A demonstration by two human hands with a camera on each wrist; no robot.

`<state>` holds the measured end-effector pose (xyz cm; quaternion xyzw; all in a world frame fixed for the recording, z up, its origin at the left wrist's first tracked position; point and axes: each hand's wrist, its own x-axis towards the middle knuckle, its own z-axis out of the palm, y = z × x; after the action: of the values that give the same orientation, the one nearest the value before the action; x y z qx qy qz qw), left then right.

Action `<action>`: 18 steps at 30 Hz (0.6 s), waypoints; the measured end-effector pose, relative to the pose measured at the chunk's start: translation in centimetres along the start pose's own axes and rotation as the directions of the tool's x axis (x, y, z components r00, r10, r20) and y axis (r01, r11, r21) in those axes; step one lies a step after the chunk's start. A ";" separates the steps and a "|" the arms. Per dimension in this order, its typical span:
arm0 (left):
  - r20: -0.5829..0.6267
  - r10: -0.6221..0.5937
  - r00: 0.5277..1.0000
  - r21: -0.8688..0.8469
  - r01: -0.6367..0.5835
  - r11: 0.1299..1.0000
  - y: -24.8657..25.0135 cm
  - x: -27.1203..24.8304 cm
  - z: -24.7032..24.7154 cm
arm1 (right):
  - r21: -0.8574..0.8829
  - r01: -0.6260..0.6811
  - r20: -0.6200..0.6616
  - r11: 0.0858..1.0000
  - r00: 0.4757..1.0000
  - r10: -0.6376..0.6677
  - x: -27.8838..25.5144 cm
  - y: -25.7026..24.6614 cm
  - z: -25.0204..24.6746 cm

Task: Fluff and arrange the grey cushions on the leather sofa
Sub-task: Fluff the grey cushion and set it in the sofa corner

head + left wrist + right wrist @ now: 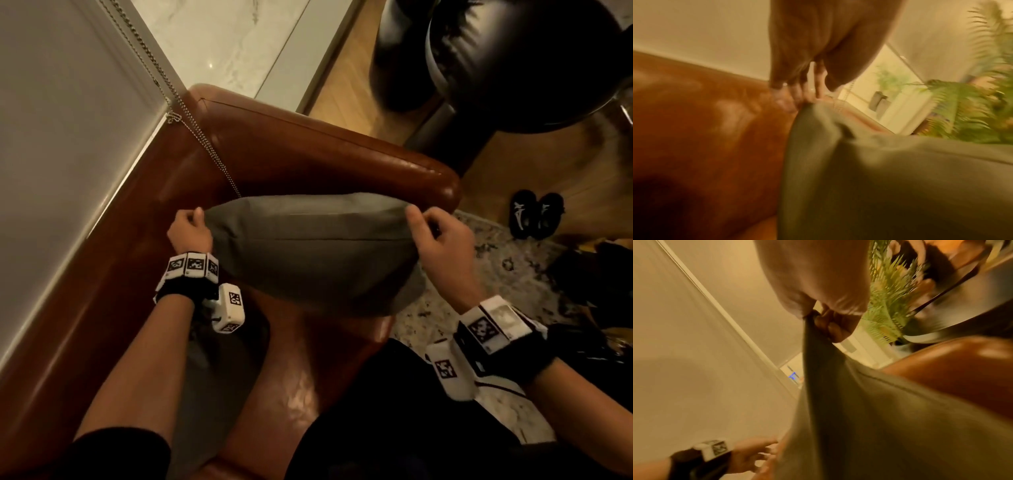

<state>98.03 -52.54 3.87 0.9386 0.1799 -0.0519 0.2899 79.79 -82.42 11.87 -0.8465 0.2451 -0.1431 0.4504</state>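
A grey cushion (308,253) is held up over the seat of the brown leather sofa (308,150), near its armrest. My left hand (190,226) pinches the cushion's top left corner. My right hand (435,233) pinches the top right corner. In the left wrist view the curled fingers (797,92) grip the grey fabric (879,178) beside the sofa back (705,129). In the right wrist view the fingers (830,327) bunch the cushion's corner, and the fabric (869,418) hangs down from them. The cushion's lower edge is hidden from the head view.
A white wall (61,137) runs behind the sofa, with a bead chain (191,123) hanging across it. A black round chair (513,61) stands at the upper right on wooden floor. Black shoes (534,214) sit on a patterned rug (507,274). A green plant (972,113) stands beyond the armrest.
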 end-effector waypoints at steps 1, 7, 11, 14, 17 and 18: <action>0.040 0.007 0.999 0.015 -0.008 1.000 0.3 -0.3 -0.1 | 0.039 0.012 0.002 0.999 1.000 -0.012 0.4 -1.3 0.9; 0.635 0.566 0.526 -0.457 -0.336 0.824 4.1 -7.3 -0.2 | 0.072 0.160 0.209 0.984 0.963 -0.172 2.4 -7.3 9.3; 0.544 0.316 0.777 -0.245 -0.213 0.946 3.3 -7.3 2.3 | -0.083 0.230 0.593 0.970 0.793 -0.138 2.5 -6.2 14.3; 0.522 -0.010 0.853 0.003 0.010 1.000 0.5 -5.6 4.3 | -0.314 0.306 0.708 0.899 0.706 0.007 1.3 -1.3 13.9; 0.425 -0.208 0.881 0.045 0.209 0.977 -2.3 -4.3 4.5 | -0.598 0.101 0.540 0.795 0.784 0.307 -0.2 5.7 9.5; 0.396 -0.216 0.893 0.038 0.219 0.975 -3.2 -3.9 4.5 | -0.676 0.017 0.469 0.736 0.781 0.413 -0.7 8.0 7.7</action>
<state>93.32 -53.81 -0.73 0.8812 0.2212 -0.2727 0.3164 80.43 -80.51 0.89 -0.9157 0.2197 0.2734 0.1959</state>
